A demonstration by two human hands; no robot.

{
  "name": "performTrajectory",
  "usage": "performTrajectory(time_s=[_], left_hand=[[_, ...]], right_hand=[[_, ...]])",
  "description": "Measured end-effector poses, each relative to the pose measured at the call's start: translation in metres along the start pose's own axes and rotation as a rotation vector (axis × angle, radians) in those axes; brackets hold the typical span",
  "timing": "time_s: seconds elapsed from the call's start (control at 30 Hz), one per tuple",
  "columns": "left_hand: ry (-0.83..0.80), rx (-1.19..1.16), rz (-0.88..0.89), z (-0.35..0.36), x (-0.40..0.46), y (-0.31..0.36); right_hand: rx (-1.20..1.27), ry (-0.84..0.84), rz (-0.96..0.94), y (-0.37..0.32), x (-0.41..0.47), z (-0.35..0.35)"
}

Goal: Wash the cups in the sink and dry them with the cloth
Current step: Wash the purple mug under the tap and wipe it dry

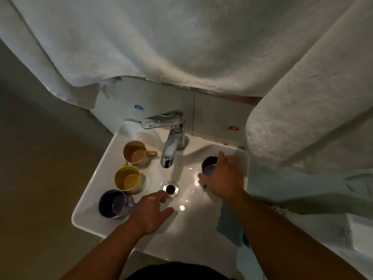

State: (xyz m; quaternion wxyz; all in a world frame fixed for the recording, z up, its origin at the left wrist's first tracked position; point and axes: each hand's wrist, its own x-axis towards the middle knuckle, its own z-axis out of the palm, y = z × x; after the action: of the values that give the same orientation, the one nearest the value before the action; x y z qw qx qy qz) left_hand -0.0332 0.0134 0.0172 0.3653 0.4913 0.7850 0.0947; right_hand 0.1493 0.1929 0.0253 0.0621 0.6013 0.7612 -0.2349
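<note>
A white sink [96, 201] holds three cups along its left ledge: a tan cup [134, 152] at the back, a yellow cup [127, 178] in the middle and a dark blue cup [112, 203] in front. My right hand [223, 178] grips a second dark blue cup [209, 166] on the sink's right side. My left hand [152, 211] hovers open over the basin, its fingers spread just left of the drain [170, 188]. A blue cloth [228, 225] lies on the right rim, partly under my right forearm.
A chrome tap [170, 136] stands at the back of the sink with its spout over the basin; no water runs from it. Large white towels [181, 47] hang over the wall above and to the right [302, 118].
</note>
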Motion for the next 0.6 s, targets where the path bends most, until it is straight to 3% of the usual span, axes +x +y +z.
performTrajectory(time_s=[0.17, 0.27, 0.33, 0.43, 0.53, 0.6], left_hand=[[-0.048, -0.106, -0.032, -0.007, 0.004, 0.006], [-0.028, -0.202, -0.027, -0.017, 0.015, 0.011], [0.002, -0.294, -0.003, -0.024, 0.021, 0.014], [-0.017, -0.523, -0.028, -0.032, 0.029, 0.018], [-0.182, -0.837, -0.079, -0.041, 0.035, 0.017], [-0.317, -0.941, -0.069, -0.048, 0.038, 0.010]], right_hand=[[-0.035, 0.019, -0.022, 0.005, 0.003, 0.007], [0.086, 0.069, 0.002, 0.010, 0.000, 0.007], [0.300, 0.087, -0.015, 0.014, -0.007, 0.005], [0.660, -0.029, -0.017, 0.021, -0.026, 0.003], [1.052, -0.165, 0.046, 0.019, -0.051, 0.014], [1.177, -0.212, 0.064, 0.010, -0.066, 0.025]])
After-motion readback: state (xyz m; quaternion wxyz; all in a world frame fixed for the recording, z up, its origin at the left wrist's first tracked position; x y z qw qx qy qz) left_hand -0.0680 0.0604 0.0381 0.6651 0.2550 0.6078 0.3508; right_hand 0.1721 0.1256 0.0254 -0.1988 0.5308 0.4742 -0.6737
